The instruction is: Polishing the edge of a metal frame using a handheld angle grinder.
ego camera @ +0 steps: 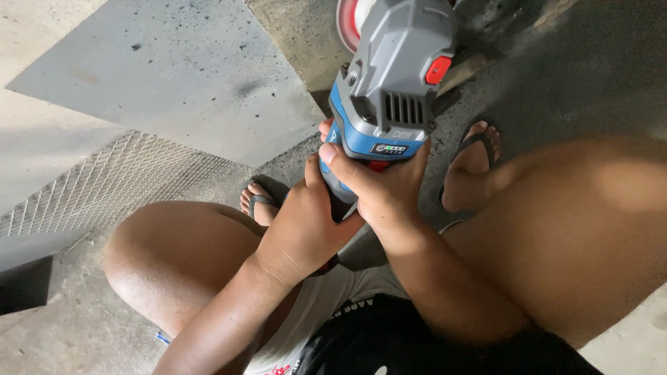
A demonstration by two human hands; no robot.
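A grey and blue angle grinder [389,83] with a red button points away from me, its disc [349,21] at the top edge of the view. My right hand [382,187] wraps the rear of its body just below the blue band. My left hand [306,222] clasps the same grip from the left, pressed against the right hand. Both arms come up between my bent knees. The grinder's handle is mostly hidden by my fingers.
A flat grey metal sheet [167,76] lies on the concrete floor at upper left, with expanded metal mesh [104,184] beside it. My feet in flip-flops [472,163] rest on the floor either side of the tool. My knees [174,257] flank my arms.
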